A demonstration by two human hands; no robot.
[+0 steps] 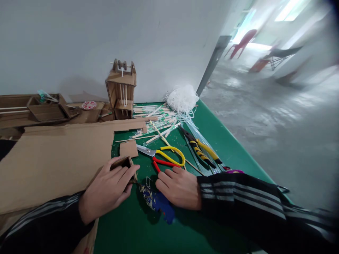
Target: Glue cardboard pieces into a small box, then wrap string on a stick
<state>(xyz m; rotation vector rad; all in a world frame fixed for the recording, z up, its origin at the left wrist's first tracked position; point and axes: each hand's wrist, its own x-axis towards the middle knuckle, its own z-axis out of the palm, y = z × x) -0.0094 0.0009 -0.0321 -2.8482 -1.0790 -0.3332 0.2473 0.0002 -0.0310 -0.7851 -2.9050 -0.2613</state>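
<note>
My left hand is wrapped round a small open cardboard box, near the edge of the large cardboard sheet. My right hand is closed over a blue tool, which looks like a glue gun littered with small wood scraps; its tip points at the box's lower right corner. Part of the blue tool is hidden by my fingers. Scissors with yellow and red handles lie just beyond my right hand. A small cardboard square rests above the box.
Yellow-black pliers lie at the right on the green table. Behind are wooden sticks, a white string bundle and a tall cardboard structure. A large cardboard sheet covers the left, with cardboard trays behind it.
</note>
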